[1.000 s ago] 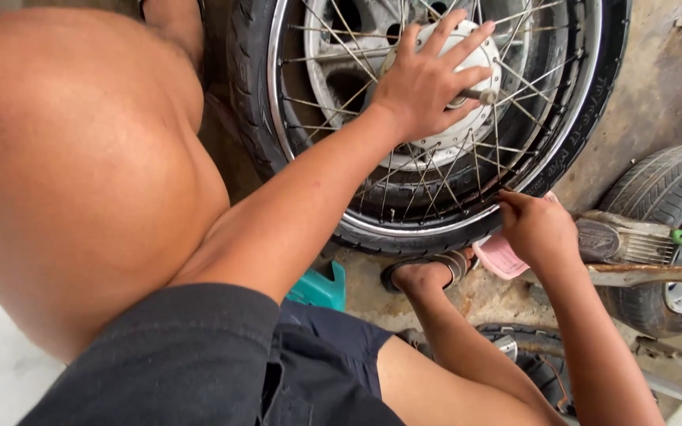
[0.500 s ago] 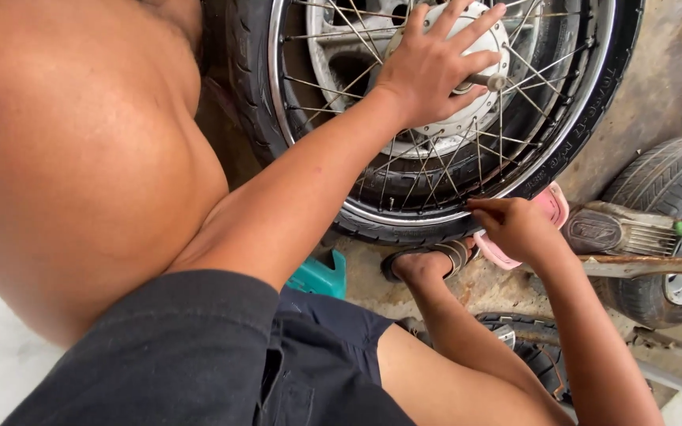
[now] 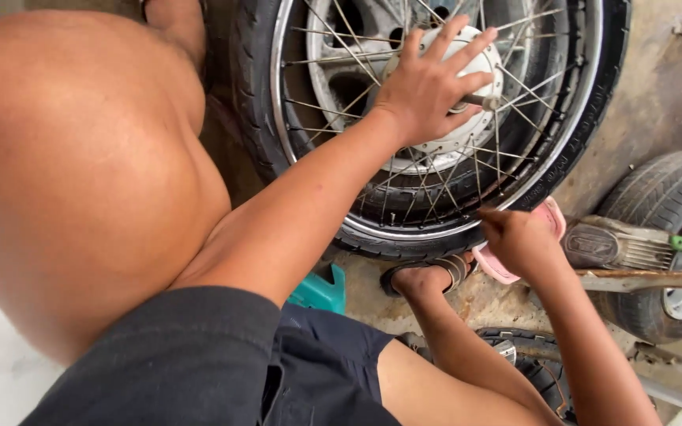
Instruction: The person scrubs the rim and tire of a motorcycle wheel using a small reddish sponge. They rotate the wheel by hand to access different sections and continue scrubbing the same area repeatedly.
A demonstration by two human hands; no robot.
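While the spoked motorcycle wheel [image 3: 436, 126] fills the upper centre, left hand [image 3: 433, 85] lies fingers spread wide on its silver hub [image 3: 467, 134]. Right hand [image 3: 518, 239], fingers curled at the rim [image 3: 404, 225] lower right; grip contents indiscernible.

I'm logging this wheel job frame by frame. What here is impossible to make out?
Head view:
- Hub: mostly covered by the left hand.
- What the right hand pinches at the rim: hidden by its fingers.
- Wheel top: cut off by the edge.
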